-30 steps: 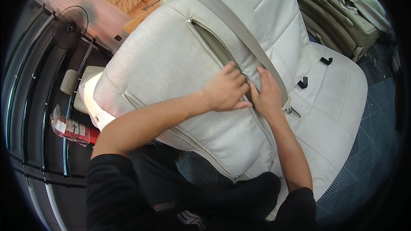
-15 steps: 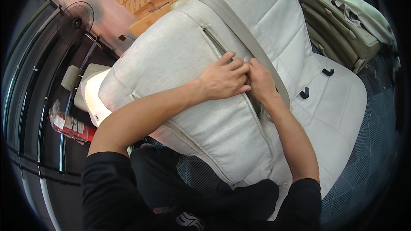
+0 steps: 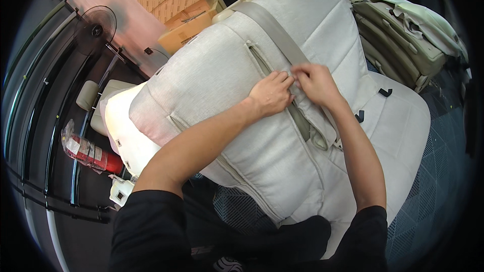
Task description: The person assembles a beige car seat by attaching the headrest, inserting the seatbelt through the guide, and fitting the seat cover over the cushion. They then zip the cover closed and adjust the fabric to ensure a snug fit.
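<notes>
While both hands meet on the light grey seat cover [image 3: 262,136], the left hand [image 3: 271,93] presses down with fingers curled, tips pinching the fabric at the edge of the slot [image 3: 262,63]. Right hand [image 3: 315,81], touching the left, has fingers closed in a pinch on the same seam, just beside the grey belt strap [image 3: 275,30]. Well left of the seat cover lie a red extinguisher [image 3: 91,151] and a floor fan [image 3: 95,30]; folded covers [image 3: 403,35] sit to its right.
</notes>
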Motion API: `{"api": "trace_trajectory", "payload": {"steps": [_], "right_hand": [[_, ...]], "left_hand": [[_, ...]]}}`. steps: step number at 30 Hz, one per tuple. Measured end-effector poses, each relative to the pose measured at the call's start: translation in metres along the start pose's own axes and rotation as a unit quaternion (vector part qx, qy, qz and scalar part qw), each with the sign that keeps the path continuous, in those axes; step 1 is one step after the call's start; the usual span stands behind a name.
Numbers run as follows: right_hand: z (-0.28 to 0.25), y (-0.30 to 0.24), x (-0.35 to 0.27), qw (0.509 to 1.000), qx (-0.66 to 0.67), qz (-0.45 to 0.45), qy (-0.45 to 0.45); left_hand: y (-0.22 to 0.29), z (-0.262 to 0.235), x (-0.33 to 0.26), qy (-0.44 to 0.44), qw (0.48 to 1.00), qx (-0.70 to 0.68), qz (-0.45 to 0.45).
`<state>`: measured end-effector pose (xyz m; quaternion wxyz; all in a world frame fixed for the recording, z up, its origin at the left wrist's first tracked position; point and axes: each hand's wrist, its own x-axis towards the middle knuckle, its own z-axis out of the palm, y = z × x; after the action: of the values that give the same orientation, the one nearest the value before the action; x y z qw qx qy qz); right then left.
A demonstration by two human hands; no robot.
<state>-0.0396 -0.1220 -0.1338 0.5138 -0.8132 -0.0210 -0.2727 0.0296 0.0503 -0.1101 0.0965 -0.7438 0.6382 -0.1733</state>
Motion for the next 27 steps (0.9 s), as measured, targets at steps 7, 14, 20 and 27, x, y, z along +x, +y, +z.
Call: {"api": "trace_trajectory", "payload": {"steps": [7,14,20,27], "right_hand": [[0.027,-0.085,0.063,0.986,0.057,0.154,-0.013],[0.041,-0.096,0.071,0.989,-0.003,0.144,-0.031],[0.048,-0.088,0.080,0.995,-0.017,0.094,0.002],[0.058,-0.075,0.072,0.999,-0.037,0.009,0.025]], "left_hand": [[0.008,0.002,0.005,-0.060,0.996,0.067,-0.019],[0.006,0.022,0.003,-0.055,0.989,0.133,-0.006],[0.005,0.024,0.004,-0.041,0.995,0.087,-0.005],[0.002,0.030,0.001,-0.042,0.994,0.101,-0.005]]}}
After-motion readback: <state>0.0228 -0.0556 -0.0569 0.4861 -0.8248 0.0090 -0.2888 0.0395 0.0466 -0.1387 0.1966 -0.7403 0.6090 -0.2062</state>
